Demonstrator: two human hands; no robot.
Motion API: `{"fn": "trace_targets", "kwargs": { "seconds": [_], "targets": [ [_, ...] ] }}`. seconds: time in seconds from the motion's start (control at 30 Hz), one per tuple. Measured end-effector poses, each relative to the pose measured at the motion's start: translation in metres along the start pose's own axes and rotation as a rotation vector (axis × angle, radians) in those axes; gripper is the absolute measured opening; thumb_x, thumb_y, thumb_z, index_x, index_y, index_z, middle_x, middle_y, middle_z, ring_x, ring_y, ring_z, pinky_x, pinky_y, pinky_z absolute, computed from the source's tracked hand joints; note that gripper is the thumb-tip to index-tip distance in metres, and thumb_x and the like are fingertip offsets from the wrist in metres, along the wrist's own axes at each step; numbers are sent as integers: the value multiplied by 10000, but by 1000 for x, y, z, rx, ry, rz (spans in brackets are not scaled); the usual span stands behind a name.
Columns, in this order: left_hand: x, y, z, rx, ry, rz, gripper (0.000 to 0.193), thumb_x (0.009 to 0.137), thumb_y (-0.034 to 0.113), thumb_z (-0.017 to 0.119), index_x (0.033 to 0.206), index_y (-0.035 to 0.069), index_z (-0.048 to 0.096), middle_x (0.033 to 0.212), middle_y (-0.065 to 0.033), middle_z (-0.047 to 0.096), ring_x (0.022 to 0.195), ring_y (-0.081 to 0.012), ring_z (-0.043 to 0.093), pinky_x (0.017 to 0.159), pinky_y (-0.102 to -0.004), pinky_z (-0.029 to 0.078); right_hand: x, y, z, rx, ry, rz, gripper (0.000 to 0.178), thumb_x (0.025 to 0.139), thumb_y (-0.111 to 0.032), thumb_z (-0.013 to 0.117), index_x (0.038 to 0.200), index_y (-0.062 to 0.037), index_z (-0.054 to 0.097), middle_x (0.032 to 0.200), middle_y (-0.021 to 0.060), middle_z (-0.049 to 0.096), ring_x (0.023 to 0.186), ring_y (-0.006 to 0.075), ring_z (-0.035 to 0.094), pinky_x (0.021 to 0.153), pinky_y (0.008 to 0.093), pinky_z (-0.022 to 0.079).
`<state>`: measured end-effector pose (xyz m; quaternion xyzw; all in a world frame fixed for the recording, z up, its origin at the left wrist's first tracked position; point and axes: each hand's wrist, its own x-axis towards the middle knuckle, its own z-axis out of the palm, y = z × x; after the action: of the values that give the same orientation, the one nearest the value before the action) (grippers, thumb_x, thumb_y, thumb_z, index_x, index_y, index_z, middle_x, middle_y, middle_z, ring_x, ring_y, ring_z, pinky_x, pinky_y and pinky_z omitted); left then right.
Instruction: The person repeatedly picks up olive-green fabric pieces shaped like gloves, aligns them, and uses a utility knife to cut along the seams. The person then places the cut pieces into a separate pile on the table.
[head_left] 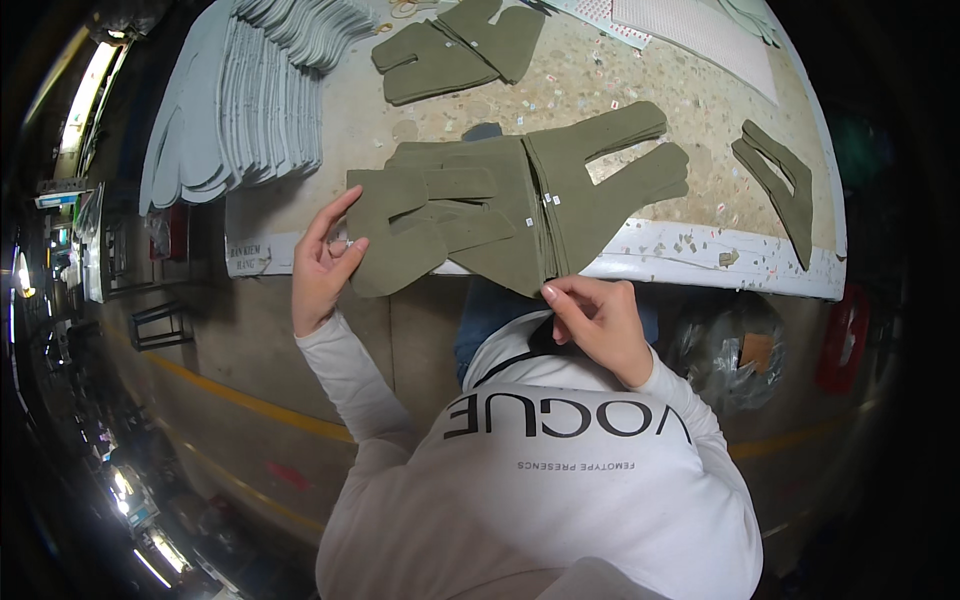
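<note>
Olive-green cut fabric pieces (400,240), flat and shaped like shoe-upper parts with slits, overlap at the front edge of the table. My left hand (325,260) is at their left edge, thumb and index finger apart and touching it; its other fingers are partly hidden. My right hand (605,320) pinches the bottom corner of a layered stack of olive pieces (590,205) between thumb and index finger. That stack fans out to the right in two long arms. Small white labels (547,199) sit along its left edge. Some pieces overhang the table's front edge.
A tall row of pale grey cut pieces (255,120) stands at the back left. More olive pieces (450,60) lie at the back, and a narrow one (785,185) at the right. Scraps litter the table (720,150). Below right is a clear plastic bag (725,350).
</note>
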<state>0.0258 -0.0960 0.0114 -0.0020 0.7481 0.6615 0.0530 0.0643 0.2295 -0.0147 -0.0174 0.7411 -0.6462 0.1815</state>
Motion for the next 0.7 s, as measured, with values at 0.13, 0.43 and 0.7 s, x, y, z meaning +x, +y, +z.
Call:
{"fn": "trace_targets", "kwargs": {
  "seconds": [0.13,0.43,0.7],
  "targets": [
    [-4,-12,-4,-52,35,-13,556,868,-124,555,1405,-75,418,1436,-142,466,892,-46,613,771,-161,464,4,0,2,43,-37,54,174,898,-128,681,824,28,700,526,66,615,470,74,593,461,213,425],
    [-3,-19,1,-81,71,-14,511,885,-123,548,1384,-81,449,1351,-135,545,943,-70,628,817,-181,482,46,-18,-7,-637,287,-517,231,795,-157,751,992,-72,665,988,109,569,971,258,559,738,344,462],
    [-3,-16,6,-52,96,11,511,876,-126,556,1377,-71,470,1272,-101,593,768,6,539,671,-124,408,114,-19,1,-879,321,-685,324,782,-182,751,1072,-98,632,1173,131,523,1262,392,411,921,459,424]
  ]
}}
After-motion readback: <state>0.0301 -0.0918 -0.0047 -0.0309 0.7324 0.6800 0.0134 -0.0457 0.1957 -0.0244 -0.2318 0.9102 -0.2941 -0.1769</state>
